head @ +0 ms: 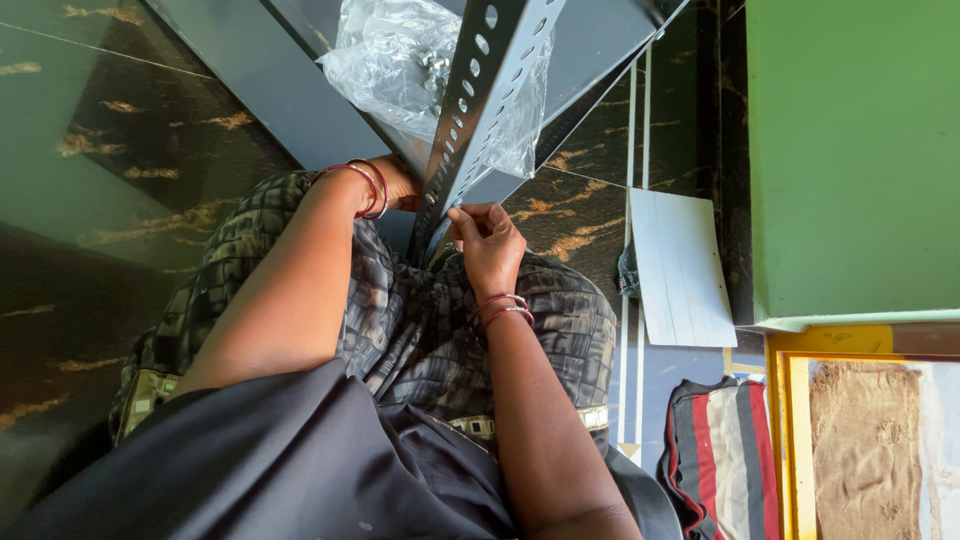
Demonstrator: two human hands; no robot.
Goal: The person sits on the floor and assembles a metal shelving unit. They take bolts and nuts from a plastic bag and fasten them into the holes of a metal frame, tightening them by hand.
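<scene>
Fingers of the right hand (489,240) pinched the slotted angle bar (470,110), which ran from near to far-right; the left hand (398,185) gripped it behind.

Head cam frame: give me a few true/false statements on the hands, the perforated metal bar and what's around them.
1. The right hand pinches at the lower end of the perforated metal bar. True.
2. The left hand rests flat on the floor. False: it is up against the bar, partly hidden behind it.
3. A clear plastic bag lies on the grey metal shelf panel. True.
4. Both wrists are bare. False: red bangles sit on each wrist.
5. The striped cloth covers the person's lap. False: it lies on the floor by the white board.
</scene>
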